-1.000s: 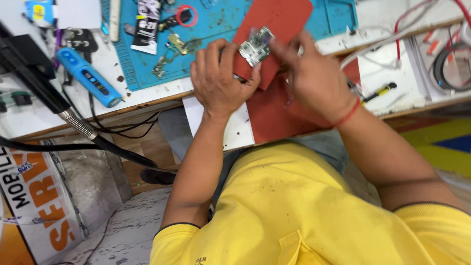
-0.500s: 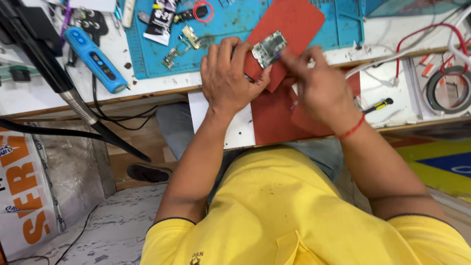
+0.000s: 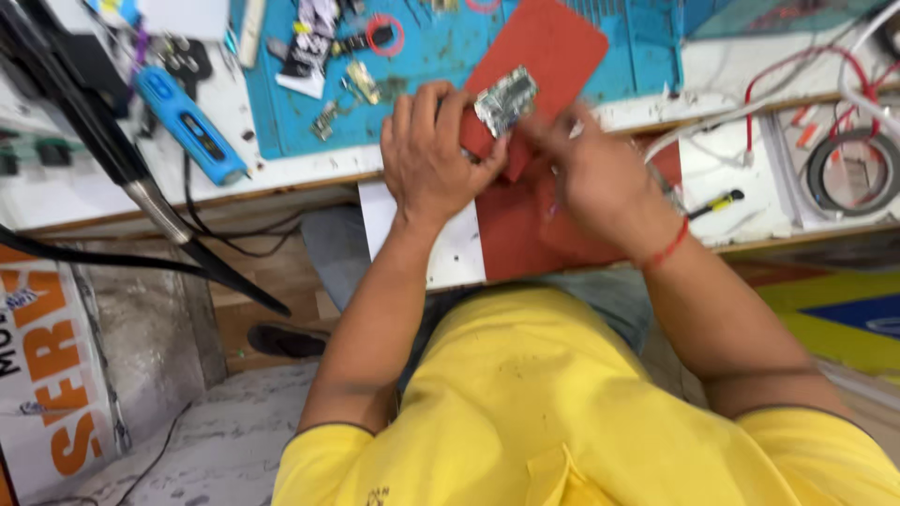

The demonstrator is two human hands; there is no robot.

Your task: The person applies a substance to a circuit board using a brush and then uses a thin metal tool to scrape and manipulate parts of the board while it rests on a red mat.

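Observation:
My left hand [image 3: 433, 159] grips a small silver-grey circuit board [image 3: 506, 99] by its lower left edge, holding it over a red mat [image 3: 553, 42]. My right hand [image 3: 592, 178], with a red thread band on the wrist, is at the board's right edge, fingers pinched together; it is blurred, and I cannot make out any tool in it. Both hands hover above the front edge of a white workbench [image 3: 712, 66].
A blue work mat [image 3: 427, 66] carries small metal parts and a red ring [image 3: 383, 35]. A blue handheld tool [image 3: 190, 124] lies at the left, black cables and a stand beside it. A yellow-handled screwdriver [image 3: 714, 203], red wires and a tape roll [image 3: 855, 173] sit right.
The view has shifted, so the bench sits further right in frame. The circuit board has stayed in my left hand; my right hand has kept moving at its right edge.

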